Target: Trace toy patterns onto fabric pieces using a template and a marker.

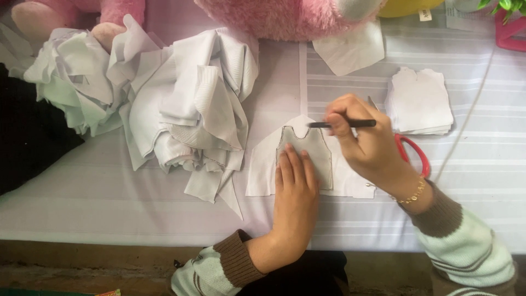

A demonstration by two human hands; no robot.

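Pressing flat on a grey vest-shaped template (pixel 309 156), left hand (pixel 296 192) open with fingers spread, template lying on a white fabric piece (pixel 263 164) at bench (pixel 109 197) centre. Gripping a black pencil (pixel 342 124) at the template's 1 o'clock edge, right hand (pixel 367 140) closed. Red-handled scissors (pixel 413 153) just beyond at 3 o'clock; cut-piece stack (pixel 419 101) at 2 o'clock.

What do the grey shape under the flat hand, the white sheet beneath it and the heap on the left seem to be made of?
The grey template looks like stiff matte card: flat, crisp edges. The white sheet seems thin woven cloth, lying limp. The white heap looks like cloth offcuts, folded and crumpled, some ribbed. None can be told for sure.
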